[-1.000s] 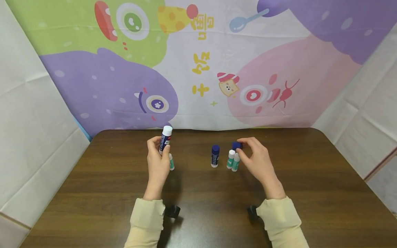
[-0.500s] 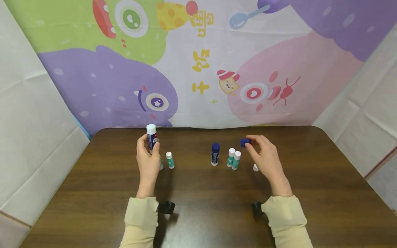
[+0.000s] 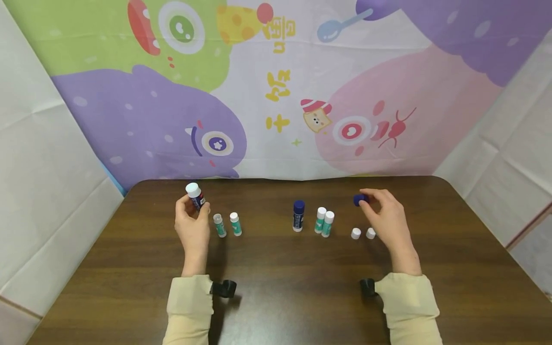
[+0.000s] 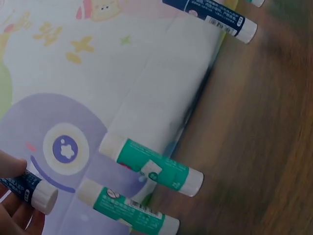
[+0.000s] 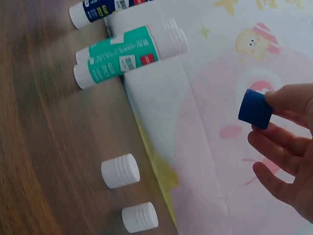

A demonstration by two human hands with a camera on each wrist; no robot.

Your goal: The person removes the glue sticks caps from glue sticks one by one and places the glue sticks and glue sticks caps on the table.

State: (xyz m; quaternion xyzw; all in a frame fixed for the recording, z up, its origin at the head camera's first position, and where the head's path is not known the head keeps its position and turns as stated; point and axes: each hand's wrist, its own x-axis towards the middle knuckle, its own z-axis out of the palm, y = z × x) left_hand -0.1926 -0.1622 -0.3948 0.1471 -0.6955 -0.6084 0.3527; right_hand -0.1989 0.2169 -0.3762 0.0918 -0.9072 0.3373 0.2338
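with the standing navy glue stick (image 3: 298,216) as landmark, we see the left hand (image 3: 191,230) gripping another navy stick (image 3: 196,197) to its left, the right hand (image 3: 389,220) pinching a blue cap (image 3: 358,200) to its right. only the right wrist view resolves two white caps (image 5: 121,171) as ridged, right of the landmark.

Glue sticks (image 3: 327,224) stand on table (image 3: 280,278); loose caps (image 3: 355,234) rightmost.

A dark wood-grain surface (image 3: 276,268), round-cornered at its far end and catching a pale glare (image 3: 286,318) in front, stands before a cartoon-printed green, purple and pink cloth (image 3: 276,160) flanked by creased whitish sheeting (image 3: 47,172).
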